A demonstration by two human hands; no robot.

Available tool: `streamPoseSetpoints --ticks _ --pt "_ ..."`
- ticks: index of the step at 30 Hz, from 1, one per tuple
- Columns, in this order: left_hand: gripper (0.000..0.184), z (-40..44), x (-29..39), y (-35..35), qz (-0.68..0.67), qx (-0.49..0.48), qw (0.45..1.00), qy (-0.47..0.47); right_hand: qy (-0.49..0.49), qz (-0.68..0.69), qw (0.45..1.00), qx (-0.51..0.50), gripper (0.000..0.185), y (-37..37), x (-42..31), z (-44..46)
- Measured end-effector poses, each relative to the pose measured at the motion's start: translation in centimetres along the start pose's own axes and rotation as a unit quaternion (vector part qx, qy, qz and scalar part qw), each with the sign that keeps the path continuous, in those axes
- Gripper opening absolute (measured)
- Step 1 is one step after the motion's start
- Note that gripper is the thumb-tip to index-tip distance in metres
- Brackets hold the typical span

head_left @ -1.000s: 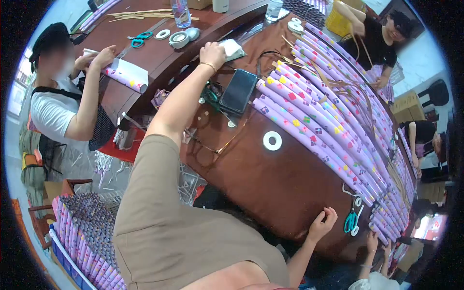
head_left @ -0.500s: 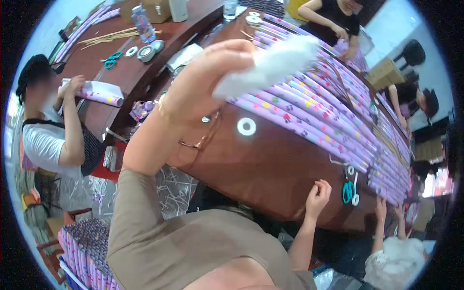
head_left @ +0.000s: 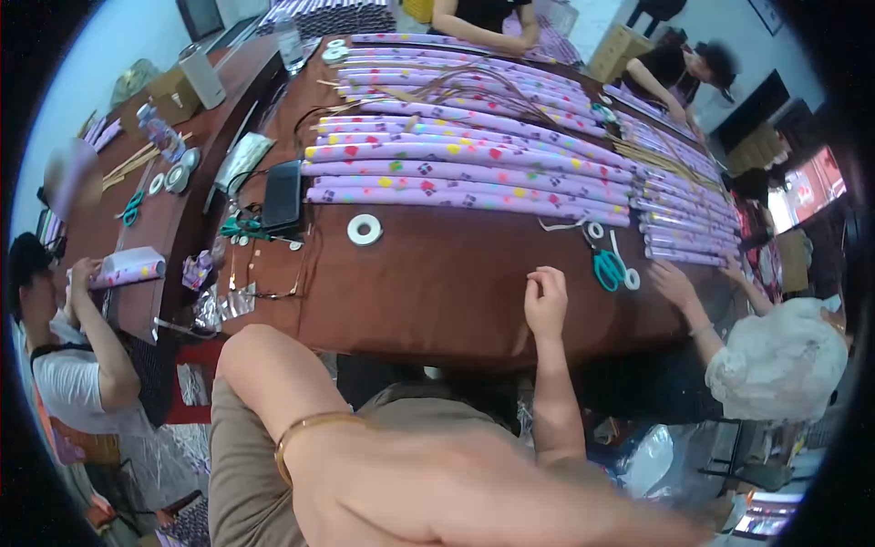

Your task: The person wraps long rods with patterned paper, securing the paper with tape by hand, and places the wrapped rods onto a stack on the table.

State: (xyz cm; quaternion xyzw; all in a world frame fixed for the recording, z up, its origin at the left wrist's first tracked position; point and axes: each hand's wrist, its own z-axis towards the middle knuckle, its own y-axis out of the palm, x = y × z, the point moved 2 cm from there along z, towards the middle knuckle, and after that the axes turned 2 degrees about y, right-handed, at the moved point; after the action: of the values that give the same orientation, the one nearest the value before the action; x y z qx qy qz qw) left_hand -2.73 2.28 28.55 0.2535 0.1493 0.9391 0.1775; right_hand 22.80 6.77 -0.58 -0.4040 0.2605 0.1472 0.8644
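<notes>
My left hand (head_left: 465,488), with a gold bracelet (head_left: 292,447) at its wrist, is large and blurred close to the camera; its fingers are smeared and anything in them is hidden. At the table's near side rests my right hand (head_left: 547,305), loosely bent and empty, thumb apart from the fingers. Teal-handled scissors (head_left: 608,271) lie right of it, beside small white tape rolls (head_left: 632,279). Farther left is a white tape ring (head_left: 365,230). Rows of purple patterned tubes (head_left: 465,193) lie beyond. A phone (head_left: 282,194) and a white packet (head_left: 244,159) are at the left.
The brown table (head_left: 410,310) spans the middle. A person (head_left: 100,383) at the left handles patterned paper (head_left: 132,266). At the right, a person in white (head_left: 779,360) reaches to the tubes. Others work across the table. Bottles (head_left: 289,41) stand at the back left.
My left hand has come back from the packet, past the camera, to low in the view. The white tissue it carried no longer shows. The view has turned; my right hand stays by the table.
</notes>
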Motion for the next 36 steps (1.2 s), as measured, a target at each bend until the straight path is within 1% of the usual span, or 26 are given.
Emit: streamPoseSetpoints --ticks 1,2,3,4,6,8,9,14,15,19,20,22,23,24,26,29,31,32,33,34,36 --pt "0.051 -0.4 -0.9 0.3 -0.061 -0.019 0.996 0.069 -0.002 0.005 1.000 0.004 0.005 0.2 0.1 0.1" --pt "0.051 0.9 0.4 -0.1 -0.072 -0.024 0.995 0.067 -0.002 0.006 1.000 0.009 0.005 0.1 0.1 0.0" --pt "0.051 2.0 2.2 -1.0 -0.033 -0.038 0.998 -0.046 0.011 0.007 1.000 0.003 0.004 0.0 0.1 0.0" --pt "0.050 2.9 2.8 -1.6 0.008 -0.054 0.986 -0.157 0.009 0.018 1.000 0.009 0.004 -0.1 0.1 0.0" --pt "0.047 3.3 2.2 -1.4 -0.028 -0.053 0.986 -0.155 0.009 0.023 0.999 0.029 0.004 -0.1 0.0 0.0" --pt "0.048 3.5 2.2 -1.2 -0.009 -0.025 0.984 -0.177 0.011 0.019 0.999 0.024 0.005 -0.2 0.1 -0.1" --pt "0.048 3.0 1.8 -1.2 -0.017 -0.035 0.984 -0.177 -0.001 0.013 1.000 0.025 0.006 0.0 0.4 -0.1" --pt "0.077 -1.7 -0.6 -1.6 0.088 -0.055 0.995 0.007 0.016 0.034 0.999 0.017 0.006 -0.1 0.5 -0.2" --pt "0.077 -2.3 -0.6 -1.5 0.087 -0.050 0.995 0.007 0.014 0.030 0.999 0.020 0.006 -0.3 0.4 -0.1" --pt "0.065 -3.1 0.2 -0.5 0.108 0.016 0.993 -0.037 0.022 0.032 0.999 0.014 0.004 -0.1 0.3 0.0" --pt "0.062 -3.2 0.5 -0.2 0.116 0.035 0.991 -0.048 -0.002 0.027 0.999 0.028 0.004 -0.2 0.2 0.1" --pt "0.057 -3.2 0.9 0.3 0.124 0.066 0.988 -0.070 0.036 0.052 0.998 0.017 0.003 -0.1 0.2 0.1" --pt "0.054 -2.8 0.8 0.4 0.119 0.071 0.987 -0.081 0.025 0.046 0.998 0.020 0.002 -0.1 0.2 0.3" --pt "0.051 -2.2 0.4 0.2 0.109 0.064 0.988 -0.092 -0.003 0.009 0.999 0.031 0.003 -0.2 0.1 0.2" --pt "0.047 -0.6 -0.7 0.1 0.082 0.045 0.988 -0.121 -0.008 0.020 0.999 0.033 0.006 -0.2 0.7 0.1" --pt "0.040 0.7 -1.2 0.4 0.070 0.047 0.983 -0.166 0.029 0.046 0.998 0.027 0.006 0.0 1.0 -0.1" --pt "0.037 1.1 -0.8 0.9 0.084 0.063 0.976 -0.193 0.015 0.045 0.998 0.037 0.006 0.1 1.4 0.0" --pt "0.039 0.6 -0.1 1.3 0.092 0.132 0.960 -0.231 0.004 0.043 0.998 0.043 0.006 0.3 1.3 0.0" --pt "0.039 -0.2 0.0 1.7 0.100 0.139 0.958 -0.231 0.018 0.051 0.998 0.036 0.006 0.3 1.4 -0.2" --pt "0.039 -1.0 0.2 1.9 0.109 0.151 0.956 -0.227 0.006 0.042 0.998 0.038 0.006 0.2 1.3 -0.1" --pt "0.037 -3.3 0.6 2.6 0.124 0.172 0.953 -0.216 0.032 0.043 0.998 0.015 0.007 -0.1 1.0 -0.2"
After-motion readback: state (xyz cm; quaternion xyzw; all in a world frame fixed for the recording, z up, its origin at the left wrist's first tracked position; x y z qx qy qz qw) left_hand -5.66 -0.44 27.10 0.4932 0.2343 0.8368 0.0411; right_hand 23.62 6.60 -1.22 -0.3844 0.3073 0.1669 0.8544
